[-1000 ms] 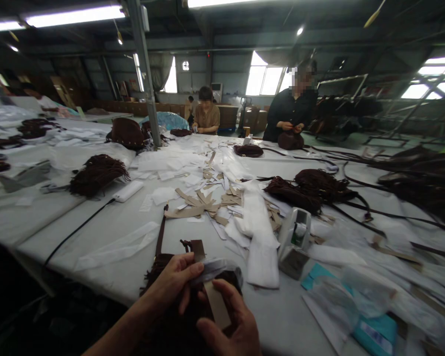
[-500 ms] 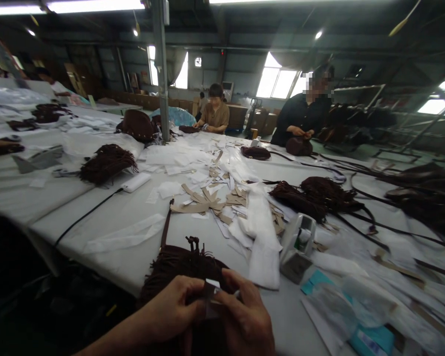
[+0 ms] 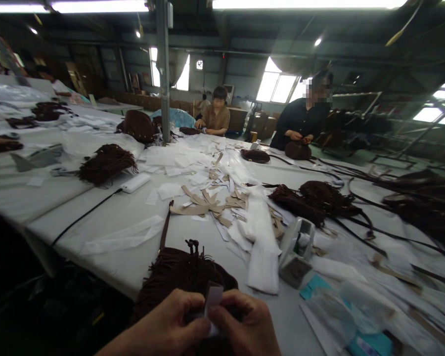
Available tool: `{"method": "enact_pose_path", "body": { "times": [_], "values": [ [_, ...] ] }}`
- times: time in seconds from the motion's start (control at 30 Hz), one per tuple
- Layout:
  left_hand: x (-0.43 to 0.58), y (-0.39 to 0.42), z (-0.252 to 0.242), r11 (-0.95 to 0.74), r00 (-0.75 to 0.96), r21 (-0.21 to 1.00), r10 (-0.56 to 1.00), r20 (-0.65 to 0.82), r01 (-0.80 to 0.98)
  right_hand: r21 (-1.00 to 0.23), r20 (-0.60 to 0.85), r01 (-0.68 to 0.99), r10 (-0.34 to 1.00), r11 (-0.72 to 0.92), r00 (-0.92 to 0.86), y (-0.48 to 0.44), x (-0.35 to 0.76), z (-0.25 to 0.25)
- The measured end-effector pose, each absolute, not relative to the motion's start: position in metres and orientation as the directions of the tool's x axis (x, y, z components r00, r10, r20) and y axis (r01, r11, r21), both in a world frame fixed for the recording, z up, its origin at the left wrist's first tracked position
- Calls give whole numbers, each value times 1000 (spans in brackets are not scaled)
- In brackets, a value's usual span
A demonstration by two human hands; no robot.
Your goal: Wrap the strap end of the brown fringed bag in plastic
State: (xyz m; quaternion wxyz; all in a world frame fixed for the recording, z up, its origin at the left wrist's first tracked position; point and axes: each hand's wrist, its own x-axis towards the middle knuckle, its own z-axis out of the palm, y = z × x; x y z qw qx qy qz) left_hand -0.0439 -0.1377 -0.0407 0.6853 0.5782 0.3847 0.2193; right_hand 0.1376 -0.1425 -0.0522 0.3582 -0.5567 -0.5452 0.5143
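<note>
Fingers [image 3: 197, 310] pinch a white slip [image 3: 213, 294] over the fringed bag [image 3: 181, 272] at table [image 3: 122, 269] edge.

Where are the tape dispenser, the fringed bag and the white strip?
tape dispenser [image 3: 289, 241]: head view, its white side.
fringed bag [image 3: 181, 272]: head view, its fringe.
white strip [image 3: 214, 294]: head view, its upper end.

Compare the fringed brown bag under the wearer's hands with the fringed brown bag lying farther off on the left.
The near bag lies under the left hand and right hand, which pinch a white slip over it; the far bag lies untouched. The near bag shows a strap stretched away from it; the far bag shows none clearly. Both are dark brown and fringed, on the same table.
</note>
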Motion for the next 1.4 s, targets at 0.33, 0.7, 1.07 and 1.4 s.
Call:
{"method": "enact_pose_path", "body": {
  "times": [0.33, 0.7, 1.07, 1.4],
  "values": [
    [-37, -130, -30, -32, 573, 953, 805, -154, 301, -874, -302, 485, 803, -18, -514, -111, 148, -2],
    [-36, -129, -36, -57, 602, 925, 773, -197, 376, -569, -351, 791, 804, 224, -480, -103, 130, 4],
    [-41, -135, -82, 246, 406, 957, 867, -289, 156, -3, 35, 761, 761, 649, -648, -136, 101, -33],
    [-37, -128, -78, 646, 493, 651, 749, -442, -399, 62, 704, 738, 494, 672, -510, -149, 113, -42]
  ]
}}
